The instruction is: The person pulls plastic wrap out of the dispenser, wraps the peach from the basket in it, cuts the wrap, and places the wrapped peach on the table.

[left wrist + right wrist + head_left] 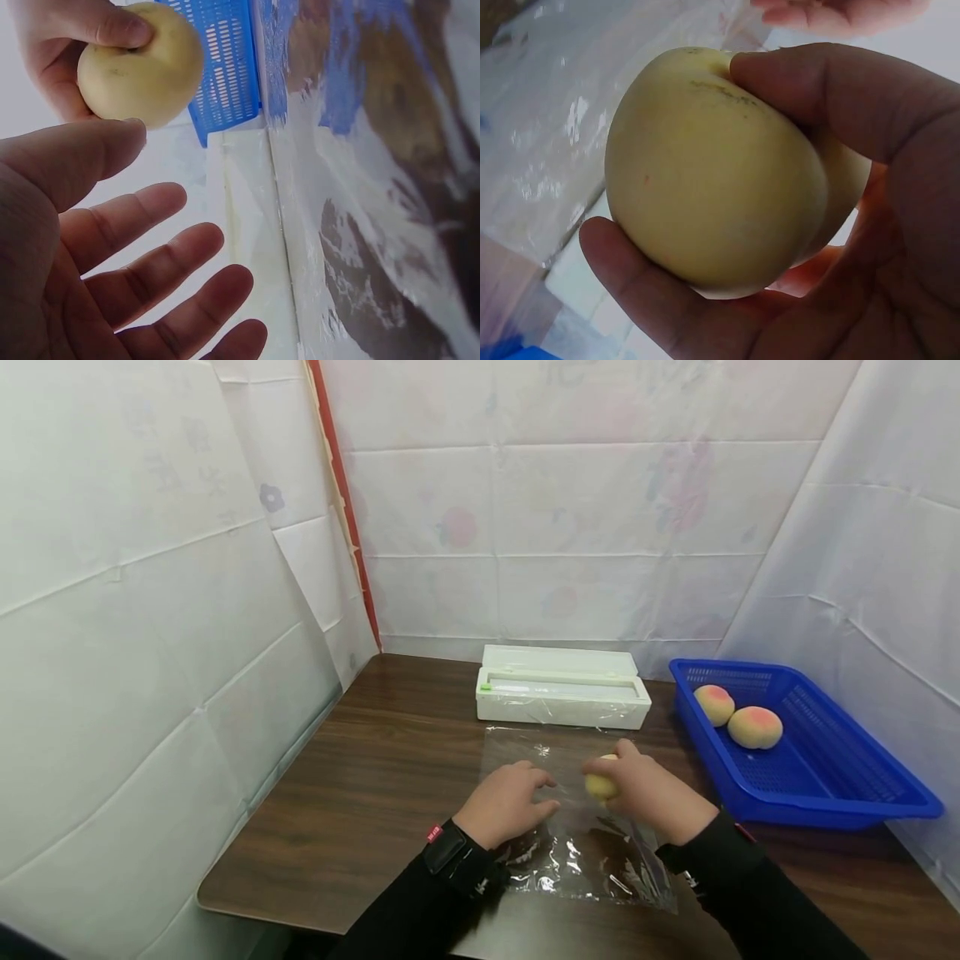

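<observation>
A pale yellow peach (712, 172) is gripped between the thumb and fingers of my right hand (651, 789), above a sheet of clear plastic wrap (570, 860) spread on the table. To its left, my left hand (512, 804) hovers over the same sheet with fingers spread and nothing in them. In the left wrist view that hand's fingers (161, 262) are loosely extended, and the held peach (142, 75) shows beyond the thumb. Behind the sheet stands a white plastic wrap dispenser box (562, 714), its lid raised; the sheet's far edge lies close to it.
On the right a blue plastic basket (810, 806) holds two peaches, a smaller-looking peach (714, 704) and another peach (755, 727) beside it. The brown wooden table (360, 802) has its rounded corner at the front left. White sheeting (585, 527) hangs behind and on both sides.
</observation>
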Motion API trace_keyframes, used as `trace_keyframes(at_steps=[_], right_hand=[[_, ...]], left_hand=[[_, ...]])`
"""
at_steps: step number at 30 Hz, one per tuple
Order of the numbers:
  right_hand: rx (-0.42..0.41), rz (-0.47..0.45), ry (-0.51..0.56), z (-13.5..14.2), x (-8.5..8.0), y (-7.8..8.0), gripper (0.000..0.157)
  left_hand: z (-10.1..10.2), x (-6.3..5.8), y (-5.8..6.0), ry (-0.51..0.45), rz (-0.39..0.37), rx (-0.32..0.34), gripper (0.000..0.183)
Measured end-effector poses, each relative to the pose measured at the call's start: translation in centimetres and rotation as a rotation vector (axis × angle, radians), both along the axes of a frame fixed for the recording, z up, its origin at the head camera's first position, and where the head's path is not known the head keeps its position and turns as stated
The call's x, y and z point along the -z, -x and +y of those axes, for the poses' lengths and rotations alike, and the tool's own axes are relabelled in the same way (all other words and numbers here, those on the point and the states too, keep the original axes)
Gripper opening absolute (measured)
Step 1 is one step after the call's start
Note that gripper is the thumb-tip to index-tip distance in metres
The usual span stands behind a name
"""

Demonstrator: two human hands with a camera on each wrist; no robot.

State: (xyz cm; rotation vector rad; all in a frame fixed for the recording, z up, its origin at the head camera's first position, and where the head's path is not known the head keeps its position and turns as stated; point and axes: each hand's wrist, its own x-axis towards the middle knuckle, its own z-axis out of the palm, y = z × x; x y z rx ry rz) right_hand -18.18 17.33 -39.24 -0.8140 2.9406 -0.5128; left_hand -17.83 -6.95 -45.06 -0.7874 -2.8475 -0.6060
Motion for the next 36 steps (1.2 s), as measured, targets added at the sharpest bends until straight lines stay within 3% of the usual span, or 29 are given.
trace_keyframes(at_steps=[8,20,26,30,36], right_hand=[[-0.041,0.061,-0.036,-1.1,1.0,-0.8,0.056],[-0.068,0.056,-0.044,-2.2,1.9,-1.6,0.064],[-0.05,-0.021,0.025,-2.4,1.9,-1.7,0.076],[-0.017,-0.105,0.1,-2.4,2.0,-1.5,0.065],[-0.023,-0.171,0.187,-2.1,2.3,-1.0,0.052]], left_hand=[[0.1,-0.1,0.0,-0.004,0.007,0.0,0.035],[-0.1,0.0,-0.1,-0.017,0.009,0.004,0.035],[-0.2,-0.1,0.1,-0.056,-0.045,0.012,0.052],[-0.2,0.0,0.2,-0.075,-0.083,0.039,0.063],[0.0,0.0,0.2,-0.129,-0.076,0.105,0.06]])
